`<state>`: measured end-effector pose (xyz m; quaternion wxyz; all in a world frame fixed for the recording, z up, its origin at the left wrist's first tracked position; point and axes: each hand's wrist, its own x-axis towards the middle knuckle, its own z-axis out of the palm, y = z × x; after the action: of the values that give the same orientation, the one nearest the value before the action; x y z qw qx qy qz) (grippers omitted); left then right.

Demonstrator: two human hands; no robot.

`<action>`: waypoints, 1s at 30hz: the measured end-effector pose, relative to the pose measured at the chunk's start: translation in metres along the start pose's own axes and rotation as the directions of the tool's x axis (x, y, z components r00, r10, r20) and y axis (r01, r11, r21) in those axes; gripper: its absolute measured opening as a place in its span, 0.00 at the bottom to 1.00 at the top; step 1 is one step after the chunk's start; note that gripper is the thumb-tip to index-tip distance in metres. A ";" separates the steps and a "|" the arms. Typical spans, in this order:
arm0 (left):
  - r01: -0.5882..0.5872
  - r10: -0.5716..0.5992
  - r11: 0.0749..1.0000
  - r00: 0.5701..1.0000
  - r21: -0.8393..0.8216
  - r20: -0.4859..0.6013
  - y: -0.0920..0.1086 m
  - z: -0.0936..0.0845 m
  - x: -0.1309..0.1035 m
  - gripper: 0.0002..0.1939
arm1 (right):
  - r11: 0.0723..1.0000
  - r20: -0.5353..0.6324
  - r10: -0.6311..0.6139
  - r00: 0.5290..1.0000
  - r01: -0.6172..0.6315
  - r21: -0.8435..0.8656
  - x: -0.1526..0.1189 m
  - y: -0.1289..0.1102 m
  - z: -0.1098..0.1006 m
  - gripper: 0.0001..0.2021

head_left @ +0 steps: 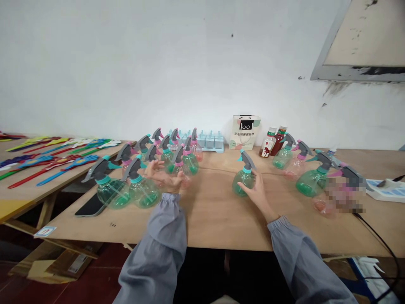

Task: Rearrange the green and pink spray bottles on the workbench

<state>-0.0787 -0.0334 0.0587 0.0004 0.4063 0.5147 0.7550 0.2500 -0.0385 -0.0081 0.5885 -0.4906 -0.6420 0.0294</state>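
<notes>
My right hand (257, 191) is wrapped round the right side of a green spray bottle (243, 179) with a grey and turquoise trigger head. That bottle stands upright on the table. My left hand (165, 176) has its fingers apart and hangs in front of a cluster of spray bottles. Closest to its thumb is a pink spray bottle (186, 180), partly hidden by the hand; whether they touch is unclear. Left of this hand stand two larger-looking green bottles, one nearer (144, 192) and one farther left (110, 190). More green and pink bottles crowd behind.
A phone (90, 207) lies at the table's left. At the back are a light-blue mould set (213, 141), a paper bag (245, 135) and two drink bottles (268, 143). Several spray bottles (311, 181) stand right, by a white tray (387, 192) and black cable (376, 232). Colourful hand-shaped strips (68, 166) cover another table.
</notes>
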 end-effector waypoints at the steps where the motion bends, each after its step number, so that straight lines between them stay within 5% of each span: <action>1: 0.008 -0.007 1.000 0.998 -0.015 0.055 0.007 0.000 -0.007 0.51 | 1.000 0.001 -0.001 1.000 0.001 0.002 -0.002 -0.002 0.002 0.37; 3: -0.009 0.044 0.991 0.962 -0.132 0.268 0.026 0.005 -0.025 0.44 | 1.000 0.009 -0.001 1.000 0.001 0.007 -0.006 -0.007 0.008 0.39; 6: 0.097 0.132 0.942 0.774 -0.322 0.619 0.063 0.026 -0.058 0.36 | 1.000 0.057 -0.010 0.998 0.009 0.010 -0.015 -0.018 0.017 0.37; 10: 0.239 0.045 0.941 0.611 -0.238 0.790 0.097 0.063 -0.092 0.47 | 0.997 0.138 -0.080 0.987 0.078 0.022 -0.027 -0.027 0.029 0.34; 12: 0.205 0.048 0.956 0.600 -0.211 0.798 0.100 0.078 -0.100 0.47 | 0.996 0.148 -0.087 0.985 0.088 0.001 -0.031 -0.029 0.033 0.37; 17: 0.119 0.069 0.973 0.670 -0.199 0.739 0.084 0.098 -0.108 0.35 | 0.996 0.169 -0.074 0.983 0.082 -0.041 -0.033 -0.037 0.032 0.43; 20: 0.195 0.033 0.952 0.703 -0.237 0.710 0.075 0.099 -0.104 0.25 | 0.988 0.225 -0.142 0.964 0.151 -0.025 -0.029 -0.049 0.021 0.41; 23: 0.296 0.023 0.909 0.668 -0.294 0.743 0.069 0.089 -0.092 0.22 | 0.956 0.260 -0.276 0.925 0.292 -0.024 -0.021 -0.057 -0.007 0.40; 25: 0.336 0.048 0.885 0.622 -0.322 0.782 0.066 0.078 -0.080 0.21 | 0.928 0.107 -0.330 0.938 0.343 -0.147 -0.013 -0.052 -0.039 0.37; 26: 0.350 0.056 0.877 0.606 -0.329 0.793 0.065 0.072 -0.073 0.21 | 0.923 -0.092 -0.327 0.940 0.297 -0.245 -0.009 -0.045 -0.059 0.35; 28: 0.379 0.047 0.865 0.593 -0.329 0.804 0.062 0.060 -0.061 0.20 | 0.891 -0.477 -0.400 0.783 0.210 -0.403 -0.002 -0.022 -0.106 0.30; 29: 0.402 0.032 0.855 0.590 -0.328 0.807 0.060 0.054 -0.055 0.20 | 0.869 -0.571 -0.426 0.702 0.142 -0.474 0.001 -0.007 -0.132 0.32; 30: 0.432 0.015 0.841 0.583 -0.326 0.812 0.059 0.050 -0.050 0.19 | 0.850 -0.595 -0.410 0.691 0.052 -0.525 0.004 0.010 -0.158 0.37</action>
<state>0.0101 -0.0433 0.0806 0.4223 0.6157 0.2964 0.5956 0.3805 -0.1160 0.0366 0.6457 -0.5048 -0.4224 -0.3871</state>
